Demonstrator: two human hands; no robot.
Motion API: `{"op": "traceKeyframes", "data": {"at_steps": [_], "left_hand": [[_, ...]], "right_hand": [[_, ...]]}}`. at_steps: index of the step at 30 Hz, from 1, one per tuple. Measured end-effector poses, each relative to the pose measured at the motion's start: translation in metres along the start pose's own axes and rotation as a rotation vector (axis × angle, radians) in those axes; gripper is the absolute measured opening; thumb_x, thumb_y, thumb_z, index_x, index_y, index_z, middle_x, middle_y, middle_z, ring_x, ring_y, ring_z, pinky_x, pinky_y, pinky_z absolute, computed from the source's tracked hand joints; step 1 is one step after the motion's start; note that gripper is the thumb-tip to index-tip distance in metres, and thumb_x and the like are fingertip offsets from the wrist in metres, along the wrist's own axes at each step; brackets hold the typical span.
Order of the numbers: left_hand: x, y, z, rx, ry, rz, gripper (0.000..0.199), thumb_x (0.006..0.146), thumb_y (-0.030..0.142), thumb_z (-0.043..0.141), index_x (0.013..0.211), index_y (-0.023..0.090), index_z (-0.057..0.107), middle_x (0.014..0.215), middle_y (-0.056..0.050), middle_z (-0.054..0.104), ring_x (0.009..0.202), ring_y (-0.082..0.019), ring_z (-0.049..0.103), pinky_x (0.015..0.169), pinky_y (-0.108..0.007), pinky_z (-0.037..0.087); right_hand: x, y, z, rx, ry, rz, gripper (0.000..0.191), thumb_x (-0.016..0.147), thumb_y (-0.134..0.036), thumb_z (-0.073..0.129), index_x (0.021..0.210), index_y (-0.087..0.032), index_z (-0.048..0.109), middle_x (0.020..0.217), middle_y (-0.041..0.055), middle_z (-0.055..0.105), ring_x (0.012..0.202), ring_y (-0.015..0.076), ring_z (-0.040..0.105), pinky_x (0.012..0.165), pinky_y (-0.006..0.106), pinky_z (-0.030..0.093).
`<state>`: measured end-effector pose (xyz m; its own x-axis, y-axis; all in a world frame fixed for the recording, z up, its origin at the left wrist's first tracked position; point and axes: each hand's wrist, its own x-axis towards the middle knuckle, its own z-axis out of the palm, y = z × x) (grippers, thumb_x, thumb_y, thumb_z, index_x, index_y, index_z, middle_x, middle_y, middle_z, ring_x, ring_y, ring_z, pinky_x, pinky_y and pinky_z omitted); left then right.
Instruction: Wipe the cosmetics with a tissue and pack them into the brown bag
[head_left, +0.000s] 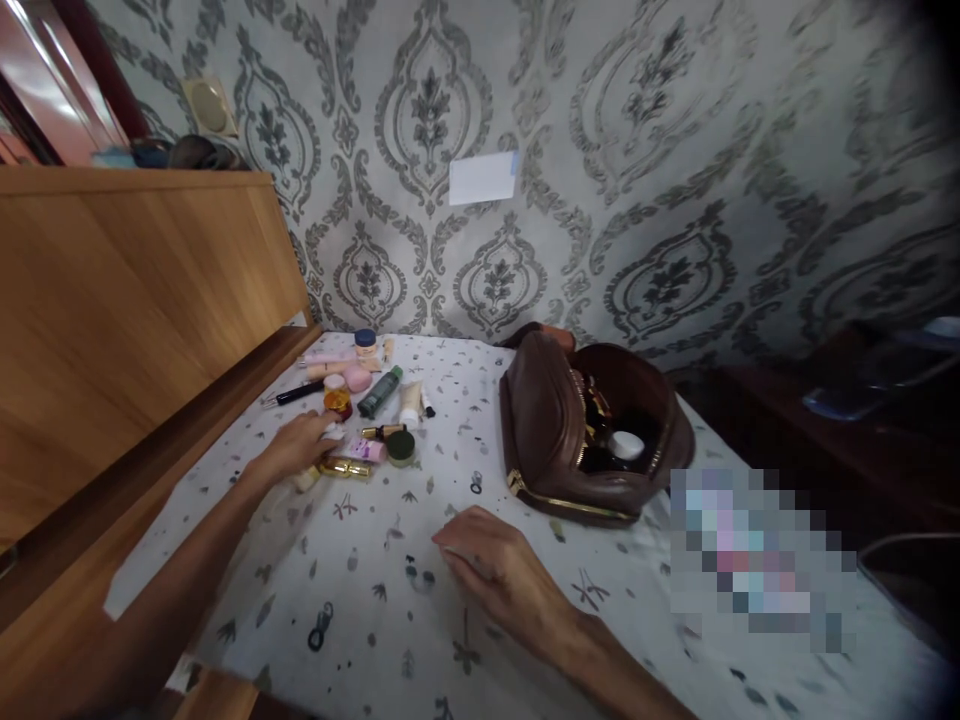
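My left hand (296, 445) reaches into a group of cosmetics, its fingers closed around a small whitish item too unclear to name. Near it are an amber jar (337, 403), a gold tube (346, 468), a pink tube (370, 450) and a dark green round jar (400, 448). My right hand (487, 560) rests over the cloth, palm down, thumb a little apart from the fingers, nothing visible in it. Beyond it, a brown bag (544, 420) stands unzipped, with a white round lid (625, 445) and other items inside.
Farther back lie a green tube (380, 391), a cream tube (410, 405), a black pen-like item (298, 393), a pink sponge (357, 377) and a blue-lidded jar (365, 345). A wooden cabinet (135, 330) borders the left. Patterned cloth (360, 600) covers the surface; a blurred patch is at right.
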<state>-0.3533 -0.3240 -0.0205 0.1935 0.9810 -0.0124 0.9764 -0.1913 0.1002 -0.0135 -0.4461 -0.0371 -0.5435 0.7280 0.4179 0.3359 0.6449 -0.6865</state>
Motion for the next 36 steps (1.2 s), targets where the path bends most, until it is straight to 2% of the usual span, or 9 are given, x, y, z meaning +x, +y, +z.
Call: {"op": "traceKeyframes", "data": {"at_steps": [4, 7, 11, 14, 19, 24, 30, 32, 36], "left_hand": [[-0.007, 0.017, -0.014, -0.355, 0.186, 0.036, 0.044, 0.089, 0.048, 0.047, 0.118, 0.018, 0.062, 0.114, -0.01, 0.069, 0.105, -0.029, 0.064, 0.092, -0.038, 0.05], [-0.022, 0.061, -0.022, -0.632, 0.173, 0.152, 0.048, 0.088, 0.051, 0.053, 0.122, 0.019, 0.061, 0.115, -0.007, 0.07, 0.104, -0.027, 0.065, 0.091, -0.036, 0.052], [-0.049, 0.127, -0.014, -0.646, 0.096, 0.383, 0.038, 0.091, 0.04, 0.057, 0.126, 0.026, 0.062, 0.124, -0.007, 0.066, 0.114, -0.026, 0.061, 0.099, -0.038, 0.049], [-0.06, 0.151, 0.002, -0.542, 0.102, 0.477, 0.037, 0.09, 0.03, 0.055, 0.127, 0.029, 0.062, 0.113, -0.006, 0.066, 0.107, -0.025, 0.062, 0.093, -0.04, 0.052], [-0.058, 0.149, 0.025, -0.464, 0.123, 0.552, 0.044, 0.092, 0.024, 0.05, 0.135, 0.033, 0.055, 0.119, -0.007, 0.064, 0.111, -0.026, 0.062, 0.092, -0.039, 0.055], [-0.062, 0.15, 0.032, -0.365, 0.157, 0.593, 0.049, 0.097, 0.037, 0.049, 0.145, 0.035, 0.044, 0.133, -0.008, 0.058, 0.124, -0.028, 0.059, 0.095, -0.038, 0.054], [-0.061, 0.155, 0.034, -0.311, 0.148, 0.556, 0.048, 0.094, 0.051, 0.053, 0.136, 0.027, 0.049, 0.118, -0.009, 0.066, 0.104, -0.028, 0.068, 0.08, -0.036, 0.056], [-0.061, 0.155, 0.032, -0.347, 0.092, 0.493, 0.047, 0.092, 0.052, 0.057, 0.129, 0.025, 0.05, 0.116, -0.009, 0.069, 0.101, -0.028, 0.068, 0.08, -0.036, 0.054], [-0.066, 0.158, 0.021, -0.446, -0.072, 0.36, 0.039, 0.086, 0.054, 0.063, 0.106, 0.022, 0.054, 0.089, -0.003, 0.07, 0.082, -0.025, 0.067, 0.069, -0.032, 0.048]], "right_hand": [[0.004, 0.004, 0.021, 0.488, 0.076, 0.382, 0.025, 0.092, -0.04, 0.062, 0.101, -0.02, 0.073, 0.09, 0.0068, 0.074, 0.08, 0.0172, 0.068, 0.071, 0.031, 0.053], [0.01, 0.001, 0.032, 0.943, 0.13, 0.561, 0.046, 0.083, -0.055, 0.07, 0.114, -0.02, 0.068, 0.101, 0.0079, 0.073, 0.081, 0.0175, 0.071, 0.067, 0.03, 0.053], [0.013, 0.001, 0.043, 1.304, 0.264, 0.603, 0.058, 0.071, -0.061, 0.079, 0.108, -0.018, 0.066, 0.098, 0.0056, 0.072, 0.075, 0.0163, 0.072, 0.063, 0.027, 0.053], [0.01, 0.008, 0.048, 1.42, 0.305, 0.58, 0.057, 0.063, -0.059, 0.086, 0.096, -0.017, 0.063, 0.083, 0.0016, 0.072, 0.069, 0.0146, 0.071, 0.059, 0.023, 0.05], [0.003, 0.018, 0.052, 1.503, 0.332, 0.614, 0.061, 0.057, -0.056, 0.09, 0.093, -0.017, 0.06, 0.074, -0.0003, 0.072, 0.063, 0.0125, 0.069, 0.055, 0.019, 0.047], [0.003, 0.021, 0.052, 1.572, 0.388, 0.653, 0.057, 0.059, -0.046, 0.093, 0.097, -0.017, 0.062, 0.073, -0.004, 0.069, 0.059, 0.008, 0.064, 0.056, 0.019, 0.049], [0.002, 0.021, 0.049, 1.599, 0.411, 0.621, 0.053, 0.058, -0.04, 0.094, 0.093, -0.017, 0.062, 0.073, -0.0045, 0.068, 0.059, 0.0072, 0.062, 0.057, 0.02, 0.05], [0.001, 0.02, 0.048, 1.6, 0.393, 0.619, 0.051, 0.058, -0.04, 0.094, 0.089, -0.017, 0.062, 0.077, -0.0037, 0.07, 0.063, 0.0077, 0.064, 0.06, 0.02, 0.051], [0.0, 0.018, 0.048, 1.535, 0.341, 0.647, 0.049, 0.059, -0.042, 0.093, 0.09, -0.018, 0.062, 0.079, -0.0036, 0.072, 0.063, 0.0083, 0.066, 0.059, 0.02, 0.05]]}}
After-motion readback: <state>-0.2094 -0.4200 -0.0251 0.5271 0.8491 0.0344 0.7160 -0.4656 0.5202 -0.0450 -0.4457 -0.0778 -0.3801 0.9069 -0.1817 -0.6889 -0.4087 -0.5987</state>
